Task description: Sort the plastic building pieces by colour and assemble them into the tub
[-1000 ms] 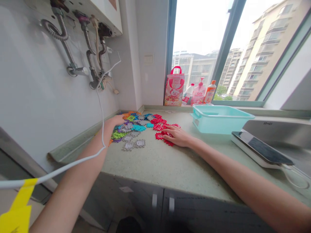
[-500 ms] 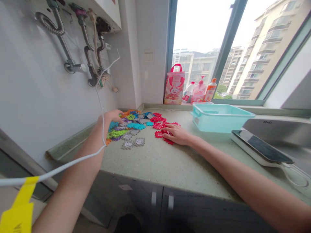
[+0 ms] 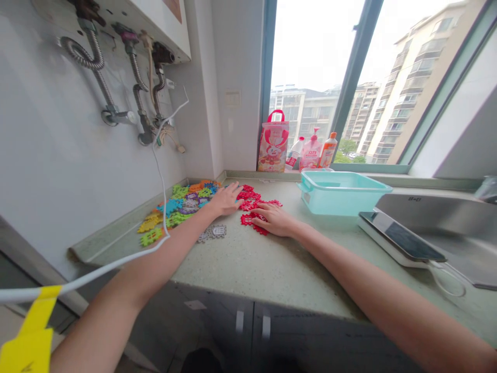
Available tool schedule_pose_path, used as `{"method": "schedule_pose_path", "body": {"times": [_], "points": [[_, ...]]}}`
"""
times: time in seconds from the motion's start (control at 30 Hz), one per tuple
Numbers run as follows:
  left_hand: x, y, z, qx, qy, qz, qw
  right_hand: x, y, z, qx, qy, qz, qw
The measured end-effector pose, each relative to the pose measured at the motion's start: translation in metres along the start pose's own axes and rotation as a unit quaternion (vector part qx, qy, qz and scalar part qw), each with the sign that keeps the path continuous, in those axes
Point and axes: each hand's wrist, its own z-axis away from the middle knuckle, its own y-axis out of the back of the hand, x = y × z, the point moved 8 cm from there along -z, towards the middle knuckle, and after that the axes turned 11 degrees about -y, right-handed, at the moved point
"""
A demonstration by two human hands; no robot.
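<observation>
Flat plastic building pieces with toothed edges lie on the countertop in a heap of mixed colours. My left hand (image 3: 227,199) is over the heap's right side, fingers stretched out, beside the red toothed pieces (image 3: 248,193); whether it touches them I cannot tell. My right hand (image 3: 277,220) lies with fingers spread on the nearer red pieces and partly covers them. Left of my left hand are blue pieces (image 3: 170,206), green pieces (image 3: 177,218) and yellow pieces (image 3: 149,223). Grey pieces (image 3: 218,231) lie in front, partly behind my left forearm.
A turquoise plastic basin (image 3: 345,199) stands right of the pieces, near the steel sink (image 3: 458,228). A phone on a white block (image 3: 402,235) sits at the sink's edge. A white cable (image 3: 116,261) hangs across the left side. Bottles (image 3: 310,153) stand on the sill.
My left hand has moved right, from the heap's left part to beside the red pieces. Yellow and green pieces now show at the left. My right hand stays on the red pieces.
</observation>
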Motion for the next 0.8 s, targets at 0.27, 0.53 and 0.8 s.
{"method": "schedule_pose_path", "body": {"times": [0.27, 0.53, 0.8], "points": [[-0.054, -0.033, 0.014, -0.096, 0.110, 0.043, 0.988, -0.005, 0.004, 0.004, -0.006, 0.022, 0.003, 1.000], [-0.072, -0.029, 0.026, -0.078, 0.180, -0.034, 0.980, -0.005, 0.005, 0.003, -0.001, 0.023, 0.007, 1.000], [-0.058, -0.010, 0.019, -0.029, 0.102, -0.062, 0.992, -0.002, 0.008, 0.003, -0.010, 0.019, 0.013, 1.000]]}}
